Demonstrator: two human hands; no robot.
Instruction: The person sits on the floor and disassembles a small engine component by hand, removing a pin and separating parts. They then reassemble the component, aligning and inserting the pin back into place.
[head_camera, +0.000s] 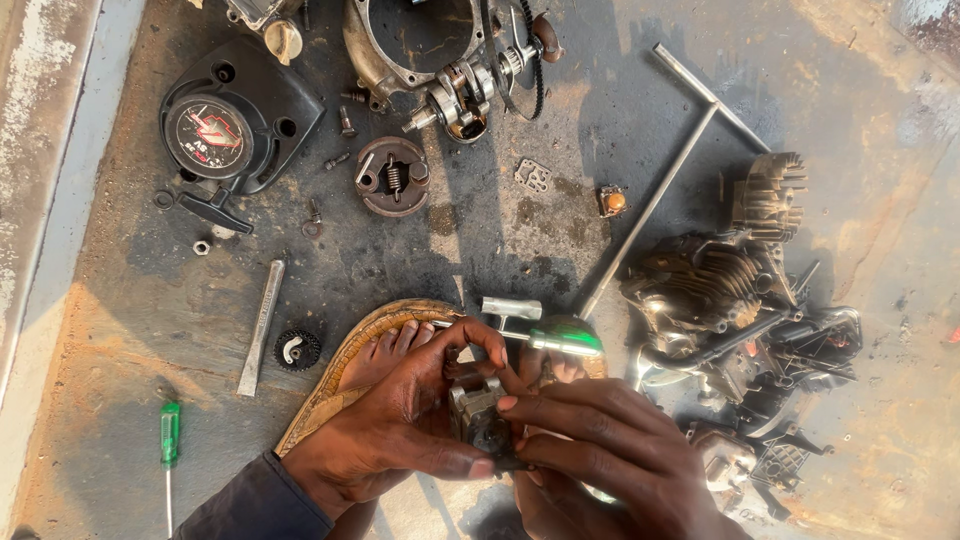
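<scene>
head view is looking straight down at a grimy metal work surface (850, 60), and both hands are closing around a small grey carburettor-like block (478, 410) low in the middle of the frame. the left hand (400, 420) is wrapping it from the left, thumb pressing along the underside and forefinger arching over the top. the right hand (600, 450) is pinching it from the right with fingertips on its near face. neither hand is spread; both are clamped on the part, held just above a sandalled foot (385, 350). a green-handled tool (565, 338) is lying just behind the block, touching or nearly touching the fingers; i cannot tell which.

to my eye, doing this well is about a steady grip: keeping the left hand as the anchor and letting the right fingertips do the fine work, holding the block low over the surface so anything small that drops stays near. the dirt is a risk, so keeping openings turned away from it looks wise.

around them, a long t-handle wrench (660, 190) is lying diagonally, a finned engine cylinder (720, 280) is sitting to the right, a clutch disc (392, 176) and black recoil starter cover (235, 125) are resting up top, and a small green screwdriver (170, 440) is lying well apart at the left.
</scene>
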